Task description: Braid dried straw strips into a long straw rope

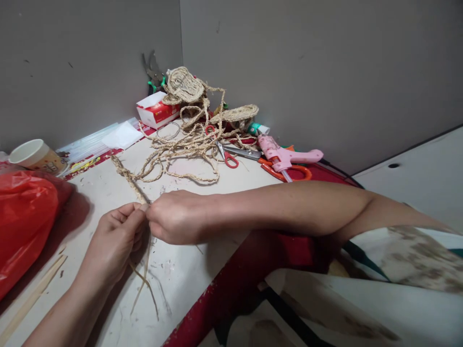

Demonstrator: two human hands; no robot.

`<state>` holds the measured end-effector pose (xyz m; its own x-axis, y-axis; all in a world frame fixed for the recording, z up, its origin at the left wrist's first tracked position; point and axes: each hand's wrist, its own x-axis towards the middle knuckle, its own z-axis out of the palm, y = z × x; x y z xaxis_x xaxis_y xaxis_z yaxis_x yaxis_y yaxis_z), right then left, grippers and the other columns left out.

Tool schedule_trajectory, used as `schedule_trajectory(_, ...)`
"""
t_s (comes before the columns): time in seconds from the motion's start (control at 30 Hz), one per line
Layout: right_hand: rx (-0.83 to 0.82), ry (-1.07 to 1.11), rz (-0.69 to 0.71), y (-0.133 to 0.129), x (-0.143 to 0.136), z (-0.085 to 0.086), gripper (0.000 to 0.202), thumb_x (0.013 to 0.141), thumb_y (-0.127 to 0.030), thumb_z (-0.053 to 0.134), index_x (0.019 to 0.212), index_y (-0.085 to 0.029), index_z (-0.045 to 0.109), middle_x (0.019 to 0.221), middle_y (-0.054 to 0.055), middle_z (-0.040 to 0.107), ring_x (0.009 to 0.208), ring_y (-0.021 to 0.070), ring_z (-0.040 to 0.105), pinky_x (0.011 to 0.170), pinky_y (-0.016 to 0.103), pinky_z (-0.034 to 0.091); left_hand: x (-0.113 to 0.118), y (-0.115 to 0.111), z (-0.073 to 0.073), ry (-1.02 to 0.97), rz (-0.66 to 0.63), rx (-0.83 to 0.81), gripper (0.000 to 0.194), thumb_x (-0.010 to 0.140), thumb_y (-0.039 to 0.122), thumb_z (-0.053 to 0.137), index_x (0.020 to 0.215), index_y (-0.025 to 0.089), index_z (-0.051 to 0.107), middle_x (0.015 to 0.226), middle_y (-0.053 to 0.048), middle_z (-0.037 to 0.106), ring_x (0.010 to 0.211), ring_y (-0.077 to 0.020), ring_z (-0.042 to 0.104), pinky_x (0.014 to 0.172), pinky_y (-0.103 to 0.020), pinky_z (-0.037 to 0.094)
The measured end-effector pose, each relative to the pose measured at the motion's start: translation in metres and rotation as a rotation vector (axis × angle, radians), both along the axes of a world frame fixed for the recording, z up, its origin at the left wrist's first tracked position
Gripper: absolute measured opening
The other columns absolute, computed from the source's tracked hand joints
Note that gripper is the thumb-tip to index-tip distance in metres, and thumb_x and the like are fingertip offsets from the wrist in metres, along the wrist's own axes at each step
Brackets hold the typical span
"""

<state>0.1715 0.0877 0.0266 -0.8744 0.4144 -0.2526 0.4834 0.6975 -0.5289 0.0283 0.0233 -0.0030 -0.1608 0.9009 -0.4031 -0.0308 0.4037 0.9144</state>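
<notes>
Both hands meet over the white table (181, 274), touching at the near end of a braided straw cord (130, 182). My left hand (117, 236) pinches the cord between thumb and fingers. Close beside it on the right, my right hand (179, 217) is closed on the same spot, its fingertips mostly hidden. Loose straw strands (145, 279) hang below the hands and cross on the table. Beyond the hands, the cord runs up to a tangled heap of braid (184, 149).
A red plastic bag (27, 221) and paper cup (36, 156) stand left. Behind are a tissue box (157, 113), pruning shears (154, 72) and coiled braid (184, 84). Red-handled scissors (230, 160), orange-handled scissors (304, 171) and a pink glue gun (282, 153) lie beyond my right forearm.
</notes>
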Motion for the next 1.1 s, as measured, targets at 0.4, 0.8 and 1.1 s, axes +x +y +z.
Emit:
schedule_trajectory(0.4,-0.393,0.344,-0.158,0.031,0.003,-0.003,0.036,0.094,-0.036,0.042,0.072,-0.011,0.055,0.058,-0.002,0.049,0.050,0.0055,0.041,0.049,0.019,0.029,-0.011,0.001,0.009,-0.068,-0.065,0.004,0.029,0.070,0.038,0.075,0.067,0.015,0.057,0.045,0.010,0.029,0.040,-0.0028,0.019,0.037,-0.013,0.019)
schedule_trajectory(0.8,-0.905,0.199,-0.156,0.047,-0.003,-0.027,0.036,0.085,-0.037,0.054,0.059,-0.015,0.047,0.038,-0.009,0.033,0.030,0.0023,0.021,0.030,0.016,0.015,-0.016,0.007,0.005,0.337,-0.280,0.114,0.031,0.076,0.047,0.065,0.076,0.017,0.066,0.062,0.000,0.057,0.052,-0.0107,0.043,0.049,-0.019,0.034)
schedule_trajectory(1.1,-0.939,0.341,-0.406,0.023,-0.010,-0.027,0.020,0.082,-0.017,0.049,0.064,-0.012,0.057,0.033,-0.010,0.024,0.030,0.0038,0.016,0.030,0.016,0.014,-0.017,-0.011,0.026,0.950,-0.365,0.157,0.028,0.076,0.047,0.058,0.065,0.022,0.062,0.054,-0.004,0.057,0.050,-0.0186,0.047,0.049,-0.026,0.031)
